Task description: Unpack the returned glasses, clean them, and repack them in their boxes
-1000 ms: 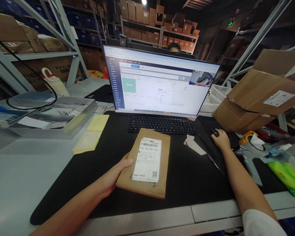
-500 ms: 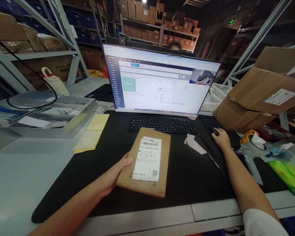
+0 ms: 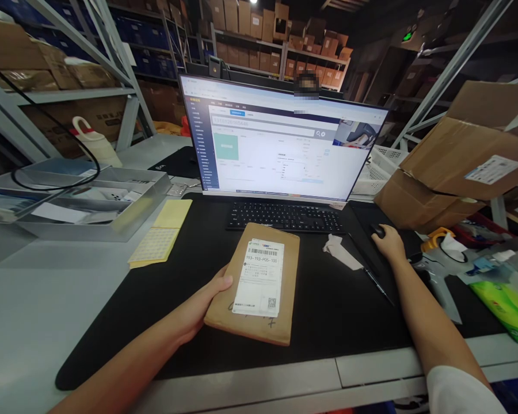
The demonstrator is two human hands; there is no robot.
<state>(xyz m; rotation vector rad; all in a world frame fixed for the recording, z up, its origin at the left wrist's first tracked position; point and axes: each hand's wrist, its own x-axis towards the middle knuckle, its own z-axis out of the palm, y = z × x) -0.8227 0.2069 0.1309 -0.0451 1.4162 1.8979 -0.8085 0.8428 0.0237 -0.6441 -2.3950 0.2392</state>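
Observation:
A brown cardboard parcel (image 3: 222, 313) with a white shipping label (image 3: 259, 282) is tilted up over the black desk mat (image 3: 336, 316). My left hand (image 3: 209, 296) grips its left edge, thumb on the front and the other fingers hidden behind. At the right, my right hand (image 3: 389, 241) is closed over a black computer mouse (image 3: 377, 231). Beyond the parcel lies a black keyboard (image 3: 285, 217), below a lit monitor (image 3: 276, 146) showing a web page with a search bar and a small camera picture.
Yellow sticker sheets (image 3: 159, 236) and a grey tray (image 3: 112, 218) of papers lie left. A pen (image 3: 377, 284), a crumpled paper strip (image 3: 343, 253), a grey handheld scanner (image 3: 440, 287) and a green packet (image 3: 507, 310) lie right. Cardboard boxes (image 3: 466, 149) stack behind the mouse.
The fingers of my right hand have shifted slightly on the mouse. My left hand and the parcel have stayed in place.

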